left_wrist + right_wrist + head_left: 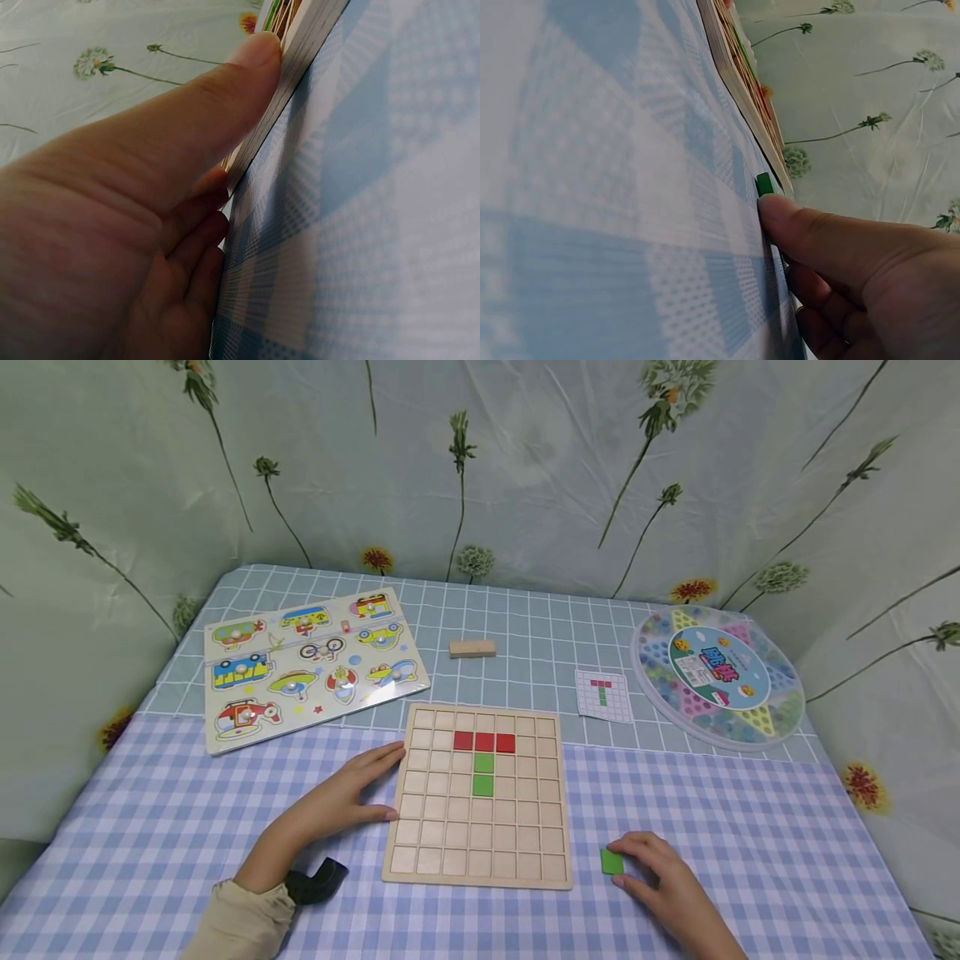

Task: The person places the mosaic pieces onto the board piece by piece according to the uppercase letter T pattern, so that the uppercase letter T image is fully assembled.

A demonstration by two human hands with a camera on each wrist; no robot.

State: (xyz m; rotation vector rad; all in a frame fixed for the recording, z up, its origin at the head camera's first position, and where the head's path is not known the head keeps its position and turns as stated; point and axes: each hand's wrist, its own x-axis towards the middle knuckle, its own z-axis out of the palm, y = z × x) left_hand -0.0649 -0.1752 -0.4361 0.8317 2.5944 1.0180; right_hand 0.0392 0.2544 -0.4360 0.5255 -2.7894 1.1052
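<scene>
A square wooden grid board (pixel 431 835) lies on the checked cloth, with three red tiles (pixel 484 742) in a row and two green tiles (pixel 483 785) running down below the middle one. Along the board's left edge rests my left hand (pixel 348 793), its fingers extended and the thumb apart from them; the left wrist view has the thumb (pixel 251 64) against the board's side. To the right of the board my right hand (pixel 660 877) pinches a loose green square tile (pixel 612 862) between thumb and fingers. Only a bit of that tile (pixel 764 183) shows past the thumb in the right wrist view.
A small card (pixel 603 696) with a printed T pattern lies behind the board, beside a round marble-game box (pixel 772 672). At the back left is a vehicle peg puzzle (pixel 300 735). A wooden block (pixel 472 648) sits behind the board. A black curved object (pixel 318 883) is near my left wrist.
</scene>
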